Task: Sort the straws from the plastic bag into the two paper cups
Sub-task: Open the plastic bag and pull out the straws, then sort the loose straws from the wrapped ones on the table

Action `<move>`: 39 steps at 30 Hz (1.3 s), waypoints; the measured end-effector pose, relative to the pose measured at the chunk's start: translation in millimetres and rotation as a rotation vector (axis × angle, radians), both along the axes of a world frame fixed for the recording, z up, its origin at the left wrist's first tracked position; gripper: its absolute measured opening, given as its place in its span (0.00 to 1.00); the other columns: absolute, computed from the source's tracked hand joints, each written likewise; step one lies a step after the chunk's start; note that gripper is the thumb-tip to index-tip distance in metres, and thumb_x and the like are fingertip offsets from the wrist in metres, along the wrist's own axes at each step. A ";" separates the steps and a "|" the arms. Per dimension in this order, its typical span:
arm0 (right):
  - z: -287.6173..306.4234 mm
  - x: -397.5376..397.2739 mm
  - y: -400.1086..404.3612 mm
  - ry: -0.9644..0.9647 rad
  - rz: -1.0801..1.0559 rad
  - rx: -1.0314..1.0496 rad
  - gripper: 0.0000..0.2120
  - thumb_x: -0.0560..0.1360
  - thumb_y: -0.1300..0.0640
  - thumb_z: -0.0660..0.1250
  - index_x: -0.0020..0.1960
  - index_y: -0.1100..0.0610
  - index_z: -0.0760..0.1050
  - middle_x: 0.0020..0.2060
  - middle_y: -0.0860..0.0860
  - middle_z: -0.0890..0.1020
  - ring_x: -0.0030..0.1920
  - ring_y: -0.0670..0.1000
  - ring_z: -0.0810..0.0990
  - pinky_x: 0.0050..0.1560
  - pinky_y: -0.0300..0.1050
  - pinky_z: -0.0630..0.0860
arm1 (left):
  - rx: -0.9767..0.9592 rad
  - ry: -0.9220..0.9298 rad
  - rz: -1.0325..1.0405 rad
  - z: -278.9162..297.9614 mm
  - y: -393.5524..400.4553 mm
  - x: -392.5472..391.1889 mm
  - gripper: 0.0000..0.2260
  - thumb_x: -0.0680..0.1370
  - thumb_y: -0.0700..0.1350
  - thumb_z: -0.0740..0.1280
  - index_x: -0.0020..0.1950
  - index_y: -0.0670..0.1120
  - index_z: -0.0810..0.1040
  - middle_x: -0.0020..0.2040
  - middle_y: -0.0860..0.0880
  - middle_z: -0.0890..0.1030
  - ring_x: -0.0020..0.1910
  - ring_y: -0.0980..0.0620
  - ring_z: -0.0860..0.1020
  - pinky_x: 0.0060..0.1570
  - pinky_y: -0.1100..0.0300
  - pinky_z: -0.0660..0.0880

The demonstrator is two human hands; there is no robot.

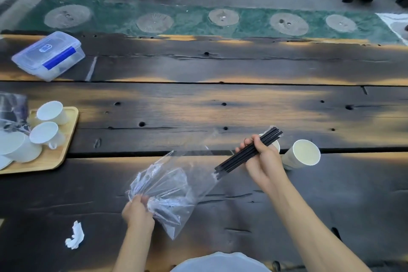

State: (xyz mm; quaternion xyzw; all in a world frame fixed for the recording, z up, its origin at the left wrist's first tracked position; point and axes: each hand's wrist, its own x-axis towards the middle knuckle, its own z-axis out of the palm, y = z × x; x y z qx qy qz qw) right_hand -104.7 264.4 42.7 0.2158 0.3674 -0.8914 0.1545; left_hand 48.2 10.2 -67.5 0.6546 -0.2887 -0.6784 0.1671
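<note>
My right hand (pixel 262 159) grips a bundle of several black straws (pixel 238 158) that slants up to the right, its lower end just at the mouth of a clear plastic bag (pixel 174 187). My left hand (pixel 138 213) pinches the crumpled lower end of that bag above the dark wooden table (pixel 198 106). A white paper cup (pixel 302 153) stands right of my right hand. A second paper cup (pixel 276 144) is mostly hidden behind my right hand and the straws.
A wooden tray (pixel 59 157) with several white ceramic cups sits at the left edge, beside another crumpled clear bag (pixel 13 108). A clear lidded plastic box (pixel 49 55) lies far left. A scrap of white paper (pixel 75 237) lies near the front. Stools stand beyond the table.
</note>
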 end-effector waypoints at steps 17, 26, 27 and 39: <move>-104.6 -4.7 -33.1 -0.418 0.531 0.513 0.08 0.82 0.62 0.58 0.44 0.57 0.71 0.31 0.52 0.77 0.29 0.51 0.75 0.33 0.43 0.70 | 0.279 0.117 0.155 -29.5 -0.9 20.0 0.12 0.85 0.44 0.56 0.43 0.43 0.70 0.44 0.47 0.75 0.42 0.52 0.77 0.52 0.55 0.75; -131.5 -2.4 -39.0 -0.465 0.526 0.677 0.06 0.79 0.69 0.57 0.49 0.60 0.69 0.31 0.55 0.73 0.27 0.51 0.71 0.29 0.44 0.72 | 0.238 0.067 0.098 -38.0 7.3 28.4 0.27 0.81 0.56 0.62 0.75 0.42 0.65 0.60 0.42 0.78 0.58 0.44 0.78 0.63 0.50 0.73; -132.0 -1.5 -38.1 -0.459 0.528 0.694 0.06 0.79 0.69 0.58 0.50 0.60 0.70 0.32 0.56 0.74 0.30 0.52 0.72 0.32 0.45 0.72 | 0.243 0.056 0.083 -38.7 8.4 30.8 0.29 0.80 0.59 0.61 0.75 0.43 0.64 0.62 0.42 0.77 0.60 0.43 0.77 0.64 0.49 0.72; -131.6 7.6 -24.4 -0.390 0.551 0.887 0.12 0.79 0.64 0.52 0.51 0.58 0.74 0.38 0.53 0.77 0.43 0.53 0.72 0.46 0.48 0.70 | 0.406 -0.202 -0.752 -12.6 88.0 27.7 0.10 0.81 0.43 0.62 0.56 0.39 0.79 0.47 0.42 0.83 0.44 0.44 0.80 0.47 0.52 0.75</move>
